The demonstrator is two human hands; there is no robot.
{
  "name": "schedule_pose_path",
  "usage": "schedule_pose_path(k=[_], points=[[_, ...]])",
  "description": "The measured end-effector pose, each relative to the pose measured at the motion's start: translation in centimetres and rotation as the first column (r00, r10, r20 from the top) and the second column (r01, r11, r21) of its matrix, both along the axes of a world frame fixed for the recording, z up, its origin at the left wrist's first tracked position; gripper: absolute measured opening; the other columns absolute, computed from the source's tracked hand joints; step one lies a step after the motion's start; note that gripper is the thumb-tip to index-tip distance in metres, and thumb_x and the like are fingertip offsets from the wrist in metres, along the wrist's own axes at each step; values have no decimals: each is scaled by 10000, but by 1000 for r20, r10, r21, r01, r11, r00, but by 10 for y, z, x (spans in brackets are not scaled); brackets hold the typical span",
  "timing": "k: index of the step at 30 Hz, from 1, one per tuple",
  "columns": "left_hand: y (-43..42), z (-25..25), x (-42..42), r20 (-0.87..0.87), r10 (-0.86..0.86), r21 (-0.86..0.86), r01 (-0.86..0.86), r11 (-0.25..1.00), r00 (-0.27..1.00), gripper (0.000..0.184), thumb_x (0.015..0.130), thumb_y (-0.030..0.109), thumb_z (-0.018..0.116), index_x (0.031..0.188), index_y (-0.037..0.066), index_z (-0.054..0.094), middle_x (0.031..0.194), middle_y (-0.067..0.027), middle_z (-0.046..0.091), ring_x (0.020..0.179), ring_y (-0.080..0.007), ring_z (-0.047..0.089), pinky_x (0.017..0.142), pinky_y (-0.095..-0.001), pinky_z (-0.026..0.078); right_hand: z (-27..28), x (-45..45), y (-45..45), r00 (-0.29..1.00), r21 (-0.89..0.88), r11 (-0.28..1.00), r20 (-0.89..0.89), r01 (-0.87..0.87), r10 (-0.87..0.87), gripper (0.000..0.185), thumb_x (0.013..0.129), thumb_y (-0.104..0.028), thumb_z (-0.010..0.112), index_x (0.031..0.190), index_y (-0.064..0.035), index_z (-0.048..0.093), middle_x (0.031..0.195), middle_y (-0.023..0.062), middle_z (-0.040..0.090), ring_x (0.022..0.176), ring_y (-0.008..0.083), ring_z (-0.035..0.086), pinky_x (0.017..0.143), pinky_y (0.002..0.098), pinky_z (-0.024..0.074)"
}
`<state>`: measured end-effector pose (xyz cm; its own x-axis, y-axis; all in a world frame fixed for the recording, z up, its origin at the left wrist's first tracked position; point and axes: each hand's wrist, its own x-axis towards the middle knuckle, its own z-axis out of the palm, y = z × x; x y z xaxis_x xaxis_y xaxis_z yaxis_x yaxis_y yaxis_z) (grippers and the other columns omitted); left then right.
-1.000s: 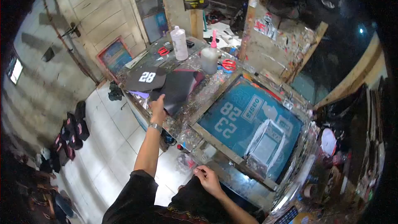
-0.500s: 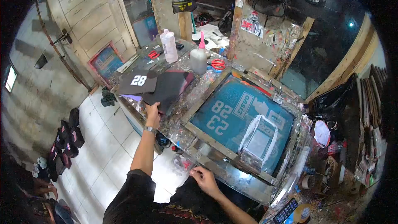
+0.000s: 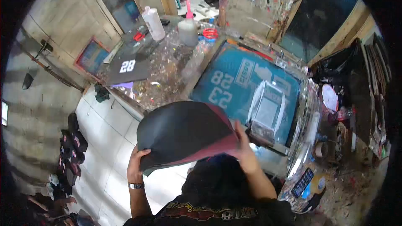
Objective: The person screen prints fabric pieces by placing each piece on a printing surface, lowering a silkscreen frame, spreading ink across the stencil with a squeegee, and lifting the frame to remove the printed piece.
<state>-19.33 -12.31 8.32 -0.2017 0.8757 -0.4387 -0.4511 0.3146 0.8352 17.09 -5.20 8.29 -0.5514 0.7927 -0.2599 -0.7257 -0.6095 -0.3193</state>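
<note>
A curved stack of fabric pieces, black on top with maroon and dark green edges beneath, is held up in front of my body. My left hand grips its lower left edge, thumb on top. At the right end, my right hand is closed on the maroon edge, slightly blurred. On the bench beyond lies a dark fabric piece printed with a white 28, a purple piece showing under its near edge. A blue printing screen with numbers and "oasis" lettering lies right of the stack.
A pale bottle, a pink-nozzled squeeze bottle, red scissors and another red-handled tool stand or lie on the bench. Dark caps lie on the tiled floor. A phone is at lower right.
The black and maroon stack has left the bench and is now before my body. My right hand has moved up onto it, and my view has shifted. The 28 piece remains on the bench.
</note>
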Motion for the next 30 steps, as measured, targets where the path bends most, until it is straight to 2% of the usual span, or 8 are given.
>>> schedule_pose_path(k=[3, 5, 9, 16, 19, 23, 28, 30], points=[[14, 10, 20, -247, -369, 14, 384, 923, 896, 669, 793, 30, 665, 1417, -9, 428, 1321, -129, 558, 1176, -258, 538, 1019, -332, 399, -14, 35, -31, 948, 112, 994, 313, 19, -53, 612, 947, -370, 602, 1409, -3, 440, 1411, 143, 504, 1286, 242, 487, 1096, 346, 361], [32, 29, 44, -396, -497, 89, 571, 816, 772, 675, 842, 43, 650, 1452, -5, 364, 1340, -145, 549, 1228, -262, 513, 1047, -354, 378, 13, 39, -37, 423, 369, 906, 869, -206, -258, 596, 900, -285, 688, 1352, 34, 468, 1254, 155, 611, 1172, 292, 576, 1014, 373, 430], [46, 42, 79, -779, -494, -58, 741, 669, 385, 695, 906, 66, 622, 1489, -2, 248, 1395, -180, 499, 1267, -262, 486, 1063, -368, 369, 27, 32, -66, 30, 384, 893, 921, -235, -388, 527, 929, -229, 652, 1346, 27, 455, 1211, 191, 620, 1119, 234, 588, 981, 349, 436], [49, -13, 124, -486, -340, 273, 510, 816, 805, 522, 942, 100, 618, 1366, -71, 366, 1233, -190, 590, 1133, -229, 571, 990, -339, 434, -29, 40, -76, 234, 595, 804, 782, -5, -578, 560, 840, -5, 652, 1361, -11, 445, 1079, 142, 645, 1009, 191, 624, 912, 323, 477], [49, -6, 128, -595, -277, 245, 499, 831, 754, 504, 934, 101, 624, 1333, -90, 383, 1191, -200, 606, 1106, -232, 587, 971, -332, 448, -21, 39, -75, 55, 603, 786, 797, -138, -602, 530, 829, 18, 628, 1330, -7, 455, 1053, 138, 636, 959, 178, 618, 900, 314, 477], [50, 8, 143, -696, 124, 521, 378, 766, 707, 395, 904, 88, 647, 1223, -89, 496, 1044, -178, 645, 994, -227, 627, 905, -329, 485, -16, 26, -75, 162, 751, 614, 593, 241, -789, 414, 838, 11, 620, 1244, 7, 539, 952, 77, 627, 872, 183, 598, 851, 328, 484], [61, -8, 93, -569, -540, -81, 611, 787, 620, 764, 846, 52, 688, 1449, -13, 223, 1387, -221, 405, 1273, -265, 437, 1059, -380, 361, -38, 46, -83, 223, 526, 847, 820, 71, -528, 470, 929, -27, 576, 1358, 13, 389, 1199, 114, 539, 1106, 175, 527, 939, 306, 432], [55, 1, 108, -570, -363, 202, 553, 808, 738, 695, 855, 47, 682, 1425, -23, 291, 1332, -197, 471, 1235, -241, 480, 1039, -356, 383, -38, 42, -85, 200, 625, 774, 749, 103, -631, 419, 926, -31, 581, 1316, 18, 439, 1166, 103, 564, 1075, 168, 543, 925, 302, 439]])
